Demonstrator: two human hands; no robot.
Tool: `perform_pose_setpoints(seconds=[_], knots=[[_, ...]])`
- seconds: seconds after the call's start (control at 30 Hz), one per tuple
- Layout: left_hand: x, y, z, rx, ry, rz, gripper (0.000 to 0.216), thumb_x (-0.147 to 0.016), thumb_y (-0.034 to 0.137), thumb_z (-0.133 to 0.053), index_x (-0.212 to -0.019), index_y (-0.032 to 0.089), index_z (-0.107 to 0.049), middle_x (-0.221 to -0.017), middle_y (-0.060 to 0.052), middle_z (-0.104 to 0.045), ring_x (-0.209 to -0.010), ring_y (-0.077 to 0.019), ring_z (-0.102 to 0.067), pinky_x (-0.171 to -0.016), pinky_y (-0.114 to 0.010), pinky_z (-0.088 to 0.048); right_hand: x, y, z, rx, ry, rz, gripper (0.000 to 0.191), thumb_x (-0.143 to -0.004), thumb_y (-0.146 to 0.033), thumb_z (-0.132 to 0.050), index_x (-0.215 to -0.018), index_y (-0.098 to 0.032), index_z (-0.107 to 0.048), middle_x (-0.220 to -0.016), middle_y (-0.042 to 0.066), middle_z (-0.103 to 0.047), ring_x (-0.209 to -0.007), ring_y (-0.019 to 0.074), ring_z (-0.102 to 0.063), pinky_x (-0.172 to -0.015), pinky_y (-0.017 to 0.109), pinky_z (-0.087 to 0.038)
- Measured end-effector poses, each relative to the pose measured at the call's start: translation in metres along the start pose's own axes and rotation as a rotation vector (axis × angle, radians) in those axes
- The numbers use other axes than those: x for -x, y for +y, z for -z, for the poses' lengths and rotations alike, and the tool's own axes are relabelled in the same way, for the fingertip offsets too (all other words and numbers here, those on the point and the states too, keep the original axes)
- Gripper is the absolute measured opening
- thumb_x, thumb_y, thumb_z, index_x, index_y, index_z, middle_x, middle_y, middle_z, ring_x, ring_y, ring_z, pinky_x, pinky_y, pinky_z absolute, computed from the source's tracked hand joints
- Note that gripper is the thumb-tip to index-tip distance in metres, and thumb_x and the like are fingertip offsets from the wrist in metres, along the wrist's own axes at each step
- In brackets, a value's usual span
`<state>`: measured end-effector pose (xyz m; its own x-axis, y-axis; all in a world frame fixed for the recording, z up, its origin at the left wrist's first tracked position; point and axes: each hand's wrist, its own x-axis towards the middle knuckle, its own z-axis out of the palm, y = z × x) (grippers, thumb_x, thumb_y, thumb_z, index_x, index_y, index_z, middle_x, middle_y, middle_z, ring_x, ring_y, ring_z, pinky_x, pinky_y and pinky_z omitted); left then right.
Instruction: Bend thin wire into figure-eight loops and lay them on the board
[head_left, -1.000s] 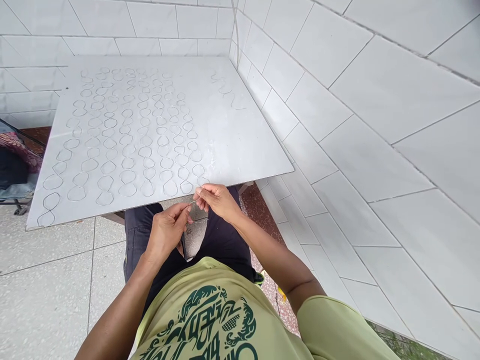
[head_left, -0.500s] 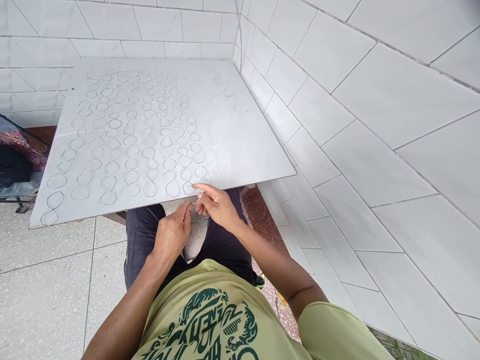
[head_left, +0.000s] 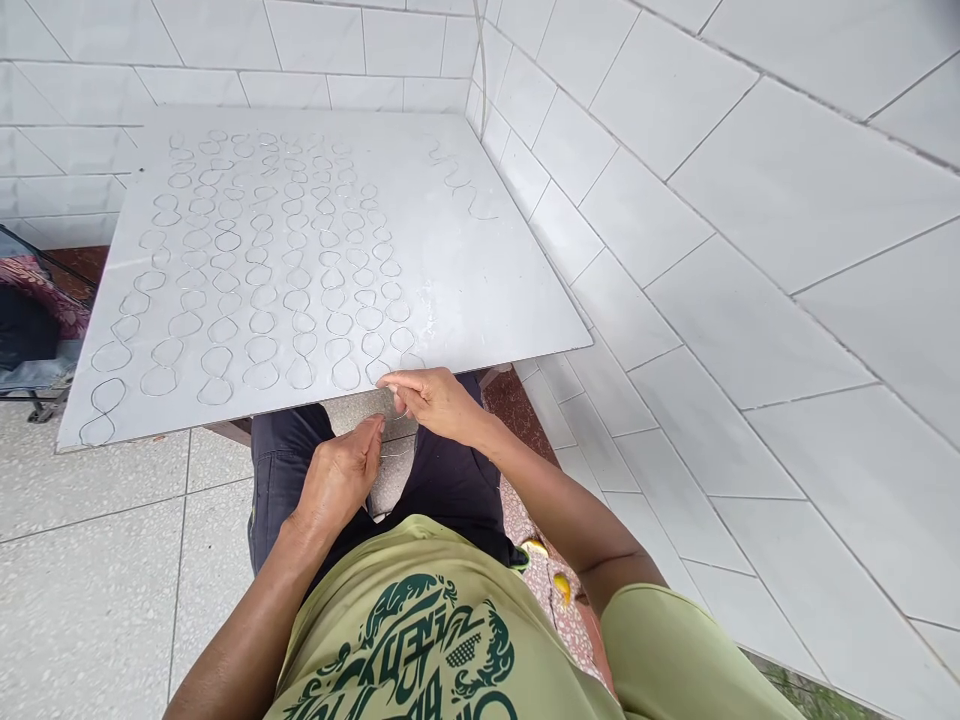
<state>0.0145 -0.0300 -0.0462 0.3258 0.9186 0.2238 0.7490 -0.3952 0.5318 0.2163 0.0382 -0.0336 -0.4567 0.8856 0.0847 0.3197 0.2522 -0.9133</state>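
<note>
Just past the front edge of a white board (head_left: pixel 495 290), my two hands work close together above my lap. My left hand (head_left: pixel 341 470) is closed in a pinch, and a thin wire (head_left: pixel 394 456) shows faintly by its fingertips. My right hand (head_left: pixel 439 402) is also pinched, near the board's edge, with a bit of thin wire beneath its fingers. How the wire runs between the hands is too fine to follow. Rows of figure-eight wire loops (head_left: pixel 261 362) cover the left and middle of the board; the nearest ones lie just beyond my right fingertips.
A few wavy wire pieces (head_left: pixel 459 182) lie at the board's far right. White tiled walls (head_left: pixel 675 250) stand behind and to the right. Dark folded fabric (head_left: pixel 30 320) sits on a frame at the left. Yellow bits (head_left: pixel 561 586) lie on the floor at the right.
My hands have moved slightly apart: the left is a little lower, and the right fingers have curled, the index finger no longer stretched out. The view has shifted slightly.
</note>
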Motion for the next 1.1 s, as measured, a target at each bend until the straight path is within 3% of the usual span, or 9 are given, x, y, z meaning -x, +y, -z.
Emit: perform_pose_setpoints(seconds=[0.17,0.4,0.53,0.7,0.9,1.1], knots=[[0.004,-0.001,0.004,0.037,0.025,0.063,0.034,-0.107,0.034,-0.043,-0.114,0.017,-0.072,-0.068,-0.001,-0.067,-0.054,-0.0124,-0.057,-0.058,-0.024,-0.041,-0.003,0.003,0.017,0.139,-0.110,0.175,0.038,-0.100,-0.019,-0.043,-0.121,-0.021,-0.075,-0.081,0.001,-0.066,-0.074,0.0140,-0.062,-0.072,0.026,-0.047],[0.006,0.006,0.000,0.155,0.116,0.198,0.031,-0.105,0.035,-0.047,-0.109,0.019,-0.073,-0.064,0.001,-0.064,-0.055,-0.0132,-0.060,-0.062,-0.024,-0.045,-0.010,-0.008,0.022,0.219,-0.112,0.120,0.035,-0.103,-0.028,-0.049,-0.128,-0.020,-0.072,-0.080,0.000,-0.070,-0.072,0.0142,-0.062,-0.073,0.026,-0.046],[0.003,0.011,0.004,0.308,0.143,0.312,0.029,-0.103,0.039,-0.051,-0.105,0.021,-0.074,-0.059,0.004,-0.061,-0.052,-0.0124,-0.059,-0.057,-0.023,-0.045,-0.004,-0.015,0.024,0.034,-0.010,-0.017,0.041,-0.102,-0.046,-0.057,-0.131,-0.018,-0.066,-0.094,0.004,-0.073,-0.076,0.0151,-0.066,-0.069,0.026,-0.048],[-0.003,0.014,0.008,0.415,0.211,0.394,0.030,-0.101,0.042,-0.054,-0.106,0.021,-0.076,-0.058,0.004,-0.063,-0.050,-0.0122,-0.059,-0.055,-0.022,-0.046,0.015,-0.009,0.012,-0.170,-0.052,-0.209,0.039,-0.097,-0.055,-0.063,-0.095,-0.017,-0.071,-0.083,0.005,-0.075,-0.063,0.0134,-0.066,-0.056,0.023,-0.047],[-0.012,0.019,0.010,0.485,0.254,0.423,0.027,-0.097,0.041,-0.060,-0.094,0.020,-0.076,-0.062,0.002,-0.067,-0.052,-0.0122,-0.060,-0.055,-0.022,-0.048,0.030,-0.004,-0.014,-0.642,-0.094,-0.310,0.038,-0.089,-0.052,-0.075,-0.091,-0.014,-0.071,-0.078,0.006,-0.076,-0.056,0.0150,-0.069,-0.048,0.023,-0.049],[-0.017,0.025,0.016,0.670,0.260,0.497,0.026,-0.095,0.041,-0.064,-0.088,0.019,-0.076,-0.068,0.000,-0.071,-0.050,-0.0120,-0.059,-0.047,-0.022,-0.047,0.031,-0.006,-0.026,-0.936,0.096,-0.360,0.037,-0.079,-0.044,-0.087,-0.096,-0.015,-0.072,-0.077,0.005,-0.076,-0.057,0.0145,-0.070,-0.049,0.023,-0.052]])
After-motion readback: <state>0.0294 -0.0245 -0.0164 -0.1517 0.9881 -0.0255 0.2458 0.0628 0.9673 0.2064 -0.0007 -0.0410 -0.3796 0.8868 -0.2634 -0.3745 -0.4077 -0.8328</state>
